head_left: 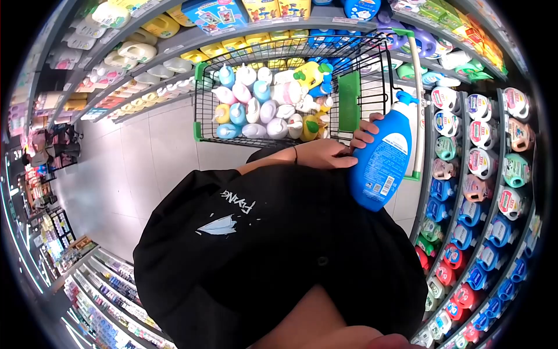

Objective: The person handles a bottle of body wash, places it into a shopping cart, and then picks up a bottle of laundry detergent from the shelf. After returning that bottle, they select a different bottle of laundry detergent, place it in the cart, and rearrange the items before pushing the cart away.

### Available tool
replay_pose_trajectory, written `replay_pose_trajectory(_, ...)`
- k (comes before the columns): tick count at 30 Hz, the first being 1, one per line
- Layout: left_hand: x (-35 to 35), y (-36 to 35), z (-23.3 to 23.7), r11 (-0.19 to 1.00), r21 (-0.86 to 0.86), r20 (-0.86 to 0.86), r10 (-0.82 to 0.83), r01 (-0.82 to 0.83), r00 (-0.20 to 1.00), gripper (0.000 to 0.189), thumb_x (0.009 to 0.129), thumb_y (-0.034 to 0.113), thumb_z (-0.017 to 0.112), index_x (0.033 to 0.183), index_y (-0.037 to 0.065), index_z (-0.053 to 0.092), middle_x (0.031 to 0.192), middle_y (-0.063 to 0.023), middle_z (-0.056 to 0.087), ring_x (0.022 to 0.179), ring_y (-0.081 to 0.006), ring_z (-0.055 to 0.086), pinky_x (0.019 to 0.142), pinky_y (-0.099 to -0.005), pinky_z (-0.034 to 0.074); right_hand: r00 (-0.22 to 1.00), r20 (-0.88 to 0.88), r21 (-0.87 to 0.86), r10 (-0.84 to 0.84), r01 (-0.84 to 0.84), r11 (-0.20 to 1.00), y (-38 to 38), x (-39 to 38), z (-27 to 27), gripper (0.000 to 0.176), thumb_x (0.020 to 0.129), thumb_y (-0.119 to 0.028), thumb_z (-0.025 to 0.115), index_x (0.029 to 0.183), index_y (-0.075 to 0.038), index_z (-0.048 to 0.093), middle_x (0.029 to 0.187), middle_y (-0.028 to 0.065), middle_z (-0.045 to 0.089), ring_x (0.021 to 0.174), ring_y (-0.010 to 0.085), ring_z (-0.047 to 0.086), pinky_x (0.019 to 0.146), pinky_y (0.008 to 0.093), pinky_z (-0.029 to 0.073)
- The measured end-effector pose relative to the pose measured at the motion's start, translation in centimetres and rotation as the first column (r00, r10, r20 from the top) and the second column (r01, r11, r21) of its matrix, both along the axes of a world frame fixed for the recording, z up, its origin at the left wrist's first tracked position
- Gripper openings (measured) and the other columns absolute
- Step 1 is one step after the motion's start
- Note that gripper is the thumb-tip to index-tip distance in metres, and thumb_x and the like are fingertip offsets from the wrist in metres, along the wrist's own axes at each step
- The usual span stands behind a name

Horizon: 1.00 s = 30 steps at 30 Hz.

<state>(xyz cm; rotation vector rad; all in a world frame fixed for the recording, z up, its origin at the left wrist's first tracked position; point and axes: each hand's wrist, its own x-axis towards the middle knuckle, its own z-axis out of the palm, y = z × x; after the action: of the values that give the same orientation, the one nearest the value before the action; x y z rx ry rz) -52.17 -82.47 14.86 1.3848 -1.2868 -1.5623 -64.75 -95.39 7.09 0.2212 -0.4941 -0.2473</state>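
Note:
A large blue pump bottle point(381, 154) with a white label and barcode is held tilted in front of my chest, its blue pump head pointing up and away. My right hand point(365, 130) is closed around it from behind; only the fingers show at its left edge, and the rest is hidden by the bottle. From the left, my left hand point(326, 155), with a dark band at the wrist, meets the bottle's lower left edge with thumb and fingers closed together. Just beyond both hands, a black wire shopping cart point(200, 104) with green corners holds several pastel pump bottles point(261, 110).
Shelves of detergent jugs point(481, 163) rise close on my right. Ahead, behind the cart, another shelf point(174, 43) carries yellow and blue packages. Pale tiled floor point(116, 168) extends to the left, toward more shelving point(104, 279) at the lower left.

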Motion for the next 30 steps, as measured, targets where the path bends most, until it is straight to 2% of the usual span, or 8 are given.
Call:
replay_pose_trajectory(3, 0.7, 0.1, 0.1, 1.0, 0.013, 0.011, -0.015, 0.015, 1.0, 0.042, 0.094, 0.042, 0.053, 0.098, 0.001, 0.065, 0.088, -0.0148, 0.066, 0.085, -0.0253, 0.062, 0.08, -0.0337, 0.046, 1.0, -0.007, -0.01, -0.027, 0.027, 1.0, 0.6, 0.6, 0.6, 0.048, 0.093, -0.033, 0.057, 0.131, -0.011, 0.038, 0.11, 0.0099, 0.048, 0.1, 0.0238, 0.05, 0.093, 0.0409, 0.042)
replay_pose_trajectory(10, 0.4, 0.6, -2.1, 0.976, -0.046, -0.137, 0.203, -0.211, 0.969, 0.038, 0.093, 0.035, 0.059, 0.101, -0.002, 0.066, 0.087, -0.0092, 0.067, 0.082, -0.0167, 0.062, 0.077, -0.0276, 0.046, 0.999, -0.038, -0.158, -0.031, 0.024, 0.987, -0.2, 1.3, 0.6, 0.061, 0.087, -0.038, 0.066, 0.133, -0.012, 0.036, 0.113, 0.0105, 0.048, 0.102, 0.0257, 0.051, 0.094, 0.0423, 0.041)
replay_pose_trajectory(13, 0.6, 0.6, -1.9, 0.963, -0.049, -0.184, 0.251, -0.264, 0.95, 0.039, 0.093, 0.033, 0.06, 0.103, -0.004, 0.066, 0.087, -0.0073, 0.068, 0.08, -0.0146, 0.062, 0.075, -0.0275, 0.046, 0.999, -0.015, -0.128, -0.051, 0.049, 0.991, 0.3, 2.0, 0.9, 0.058, 0.089, -0.042, 0.059, 0.134, -0.013, 0.036, 0.113, 0.0122, 0.049, 0.105, 0.028, 0.051, 0.095, 0.0444, 0.041)
replay_pose_trajectory(16, 1.0, 0.3, -1.9, 0.948, -0.112, -0.188, 0.275, -0.299, 0.943, 0.037, 0.092, 0.032, 0.061, 0.1, -0.003, 0.067, 0.084, -0.0067, 0.068, 0.078, -0.0133, 0.062, 0.072, -0.0267, 0.047, 0.997, 0.061, -0.072, -0.037, 0.041, 0.997, 0.6, 2.9, 1.1, 0.048, 0.1, -0.045, 0.04, 0.136, -0.013, 0.037, 0.115, 0.0148, 0.049, 0.111, 0.0323, 0.05, 0.097, 0.0491, 0.041)
replay_pose_trajectory(25, 4.3, -0.1, -0.6, 0.947, -0.125, -0.192, 0.27, -0.296, 0.943, 0.03, 0.094, 0.025, 0.06, 0.083, -0.003, 0.066, 0.072, -0.0049, 0.068, 0.069, -0.0078, 0.061, 0.062, -0.022, 0.046, 0.994, 0.096, -0.163, 0.051, -0.035, 0.986, -0.5, 3.6, 0.9, 0.059, 0.094, -0.046, 0.054, 0.138, -0.012, 0.034, 0.118, 0.0139, 0.046, 0.11, 0.0317, 0.049, 0.094, 0.0464, 0.041)
replay_pose_trajectory(26, 4.5, -0.2, -0.7, 0.947, -0.13, -0.172, 0.27, -0.294, 0.947, 0.03, 0.096, 0.022, 0.058, 0.085, -0.004, 0.066, 0.073, -0.0061, 0.068, 0.068, -0.0082, 0.061, 0.06, -0.0214, 0.045, 0.996, 0.073, -0.155, 0.051, -0.039, 0.987, -0.5, 3.5, 0.8, 0.059, 0.094, -0.046, 0.054, 0.138, -0.012, 0.034, 0.117, 0.0139, 0.047, 0.108, 0.0314, 0.049, 0.093, 0.0463, 0.041)
replay_pose_trajectory(29, 5.0, -0.2, 0.7, 0.971, -0.043, -0.147, 0.226, -0.235, 0.963, 0.022, 0.096, 0.011, 0.052, 0.096, -0.008, 0.064, 0.105, -0.0137, 0.068, 0.093, -0.0178, 0.065, 0.077, -0.0286, 0.051, 1.0, 0.012, -0.151, 0.008, -0.006, 0.988, -0.1, 3.4, 1.1, 0.059, 0.095, -0.046, 0.054, 0.138, -0.012, 0.034, 0.113, 0.0141, 0.048, 0.103, 0.0303, 0.051, 0.089, 0.0466, 0.042)
replay_pose_trajectory(30, 5.0, -0.2, 1.1, 0.972, -0.039, -0.131, 0.226, -0.233, 0.965, 0.022, 0.096, 0.011, 0.052, 0.094, -0.008, 0.064, 0.104, -0.0136, 0.068, 0.093, -0.0178, 0.065, 0.077, -0.0286, 0.051, 1.0, -0.008, -0.154, -0.014, 0.013, 0.988, 0.0, 3.3, 1.4, 0.058, 0.095, -0.046, 0.053, 0.138, -0.012, 0.035, 0.111, 0.0141, 0.049, 0.102, 0.0299, 0.052, 0.089, 0.0467, 0.043)
